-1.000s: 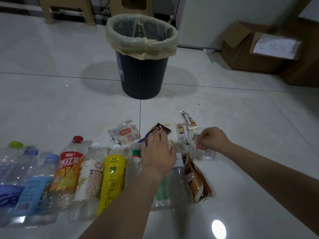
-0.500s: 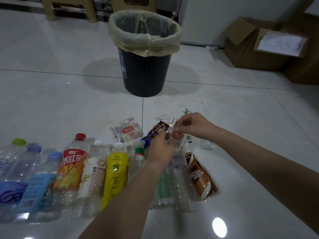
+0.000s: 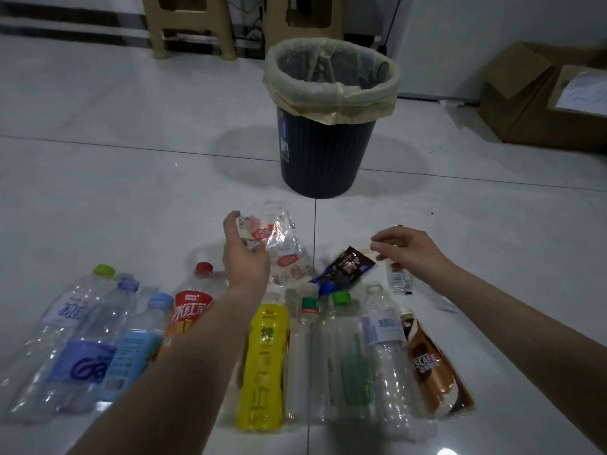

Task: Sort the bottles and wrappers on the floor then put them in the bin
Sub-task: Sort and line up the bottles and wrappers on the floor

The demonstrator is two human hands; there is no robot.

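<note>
My left hand (image 3: 244,257) is raised above the floor and grips a bunch of clear wrappers with red labels (image 3: 267,229). Another clear wrapper (image 3: 290,266) lies just below it. To the right, my right hand (image 3: 409,252) hovers with loosely curled fingers and holds nothing, beside a dark blue-brown wrapper (image 3: 345,269) and above a small clear wrapper (image 3: 397,280). A row of plastic bottles lies side by side along the front, among them a yellow bottle (image 3: 262,366), a red-orange tea bottle (image 3: 189,310) and a brown coffee bottle (image 3: 433,362). The black bin (image 3: 325,152) with a yellowish liner stands behind.
Open cardboard boxes (image 3: 525,103) sit at the back right. Beige stool legs (image 3: 190,31) stand behind the bin on the left. White tiled floor (image 3: 115,192) stretches between the bottles and the bin.
My right hand passed a clear wrapper to my left and drew away to the right, now holding nothing. My left hand has risen with the bunch of wrappers.
</note>
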